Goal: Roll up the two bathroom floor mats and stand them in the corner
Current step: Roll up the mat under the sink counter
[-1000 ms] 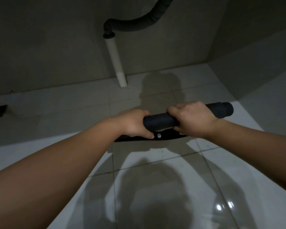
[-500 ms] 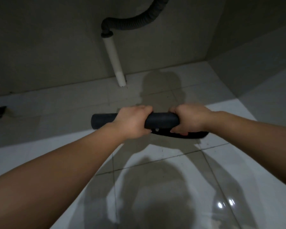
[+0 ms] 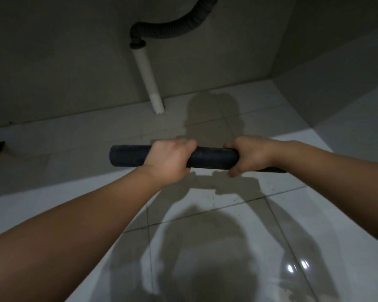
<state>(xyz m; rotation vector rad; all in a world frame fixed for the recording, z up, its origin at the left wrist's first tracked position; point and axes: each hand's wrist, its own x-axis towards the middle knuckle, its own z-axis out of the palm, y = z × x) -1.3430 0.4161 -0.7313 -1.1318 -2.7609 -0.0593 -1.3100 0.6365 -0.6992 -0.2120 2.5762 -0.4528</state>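
No container shows here — only a dark, tightly rolled floor mat [image 3: 212,159] held level above the pale glossy tiled floor [image 3: 238,247], out in the open and well short of the corner where the grey walls meet. The left hand [image 3: 168,162] is closed around the roll left of its middle, fingers curled over the top. The right hand [image 3: 248,156] grips near the right end, fingertips hooked underneath; a thin dark edge of mat pokes out past it. Half a second ago the grip was the same — the roll now shows more of its left end. A white upright pipe [image 3: 148,77] joins a grey corrugated hose [image 3: 172,30] at the back wall.
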